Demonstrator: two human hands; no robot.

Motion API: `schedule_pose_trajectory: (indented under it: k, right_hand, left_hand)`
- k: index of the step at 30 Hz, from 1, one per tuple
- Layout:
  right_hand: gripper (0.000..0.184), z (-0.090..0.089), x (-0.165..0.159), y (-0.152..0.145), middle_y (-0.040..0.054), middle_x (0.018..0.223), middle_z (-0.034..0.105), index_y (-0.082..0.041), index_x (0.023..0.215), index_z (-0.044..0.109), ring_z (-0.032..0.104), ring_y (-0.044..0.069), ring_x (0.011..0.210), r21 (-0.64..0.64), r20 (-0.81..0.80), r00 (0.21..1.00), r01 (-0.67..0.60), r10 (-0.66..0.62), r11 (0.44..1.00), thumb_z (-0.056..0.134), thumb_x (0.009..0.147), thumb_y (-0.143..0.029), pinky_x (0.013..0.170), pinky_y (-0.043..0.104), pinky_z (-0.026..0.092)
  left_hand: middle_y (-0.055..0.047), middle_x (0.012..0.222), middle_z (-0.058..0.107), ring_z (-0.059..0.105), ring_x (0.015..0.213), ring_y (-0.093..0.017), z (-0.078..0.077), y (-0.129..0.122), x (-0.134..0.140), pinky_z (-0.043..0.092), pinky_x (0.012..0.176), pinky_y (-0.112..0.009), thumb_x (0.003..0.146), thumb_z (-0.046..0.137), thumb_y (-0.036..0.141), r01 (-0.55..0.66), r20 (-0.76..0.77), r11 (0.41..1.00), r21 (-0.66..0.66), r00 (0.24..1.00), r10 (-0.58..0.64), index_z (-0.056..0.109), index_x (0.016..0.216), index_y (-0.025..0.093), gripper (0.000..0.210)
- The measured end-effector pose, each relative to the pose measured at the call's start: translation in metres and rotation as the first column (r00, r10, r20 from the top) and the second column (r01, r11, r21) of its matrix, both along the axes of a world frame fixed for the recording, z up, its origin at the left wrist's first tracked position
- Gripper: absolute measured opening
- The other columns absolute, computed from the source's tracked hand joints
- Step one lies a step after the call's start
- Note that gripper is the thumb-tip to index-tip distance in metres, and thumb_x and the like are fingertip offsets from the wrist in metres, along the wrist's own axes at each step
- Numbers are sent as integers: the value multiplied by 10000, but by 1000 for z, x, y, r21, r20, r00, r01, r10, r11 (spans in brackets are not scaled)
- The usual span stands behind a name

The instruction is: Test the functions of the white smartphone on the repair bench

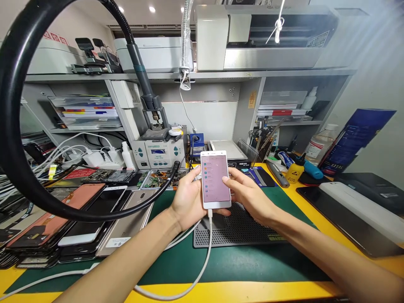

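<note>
A white smartphone is held upright over the workbench, its lit screen showing a list of small icons on a pinkish background. My left hand is closed around its left side and back. On the other side, my right hand grips the right edge, with the thumb at the screen's edge and the other fingers mostly hidden behind the phone. A white charging cable is plugged into the phone's bottom end and loops down towards me. Below the hands lies a black perforated mat on a green work mat.
Stacked phones crowd the left side. A thick black hose arches across the left foreground from a hot air station. At right stand a yellow bottle, a clear bottle and a long dark phone-like slab. Tweezers stand behind.
</note>
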State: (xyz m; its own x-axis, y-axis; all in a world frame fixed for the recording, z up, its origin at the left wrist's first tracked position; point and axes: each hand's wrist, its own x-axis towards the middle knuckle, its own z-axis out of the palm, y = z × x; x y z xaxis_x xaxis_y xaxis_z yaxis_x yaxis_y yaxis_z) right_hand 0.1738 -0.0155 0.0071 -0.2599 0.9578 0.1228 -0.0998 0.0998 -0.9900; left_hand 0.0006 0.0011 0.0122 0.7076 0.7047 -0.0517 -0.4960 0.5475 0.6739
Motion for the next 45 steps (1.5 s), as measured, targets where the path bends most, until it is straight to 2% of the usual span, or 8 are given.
schedule_pose_trajectory:
  k: [7,14,19,25,28,33,37,45]
  right_hand:
    - [390,2,-2,-2,71,1114,698,-205,1226,585,635,196,898,54,40,999,6,-9,999,647,902,-414,799,361,522]
    - [522,8,-3,-5,59,1117,694,-203,1232,550,645,183,895,59,77,997,-35,31,998,730,743,-172,846,339,517]
    - [371,4,-2,-2,44,1023,682,-212,1185,581,622,188,861,42,62,998,14,-17,999,686,843,-312,793,343,512]
    - [374,1,-1,1,39,993,646,-225,1174,600,582,192,809,-35,23,999,44,-43,998,586,909,-489,686,338,486]
    - [359,5,0,-1,37,1022,653,-220,1175,583,586,195,855,-25,24,1000,7,-6,1000,636,840,-338,743,345,486]
    - [662,9,2,-5,-4,955,657,-234,1267,521,593,188,877,-7,48,987,-153,153,988,616,641,-39,784,330,471]
    - [732,7,4,-5,-40,816,609,-238,1335,463,556,168,726,-13,41,968,-247,247,969,614,653,-19,661,306,442]
    - [730,4,4,-4,-23,901,614,-272,1390,423,532,155,690,29,69,961,-269,266,963,648,727,-67,639,309,437]
  left_hand:
    - [-183,1050,740,725,917,-305,-2,0,0,595,802,-476,1035,326,507,-6,4,1000,-16,1000,6,659,1298,108,582]
    - [-180,1042,742,726,892,-292,-3,0,0,604,787,-466,1035,346,505,-21,-4,1000,-6,1000,21,663,1283,115,561]
    - [-184,1058,741,729,915,-305,-3,0,0,608,782,-476,1032,347,503,-5,-5,1000,-5,1000,5,655,1305,120,562]
    - [-220,1102,724,730,868,-327,-4,1,1,616,656,-474,1026,321,530,-1,-8,1000,11,1000,1,650,1306,99,611]
    - [-221,1101,723,731,852,-324,-3,1,0,615,663,-482,1025,320,528,-7,-16,1000,-12,1000,6,651,1304,96,612]
    - [-217,1060,729,733,815,-310,-4,3,-1,608,716,-497,1022,328,523,-14,-20,998,-53,1000,13,654,1291,80,612]
    - [-206,1043,734,734,868,-318,-4,4,-1,603,754,-492,1025,326,506,-18,10,996,-88,1000,19,655,1289,88,595]
    - [-198,1032,738,731,882,-321,-5,3,0,599,757,-483,1022,332,520,-24,27,997,-78,999,26,672,1264,91,598]
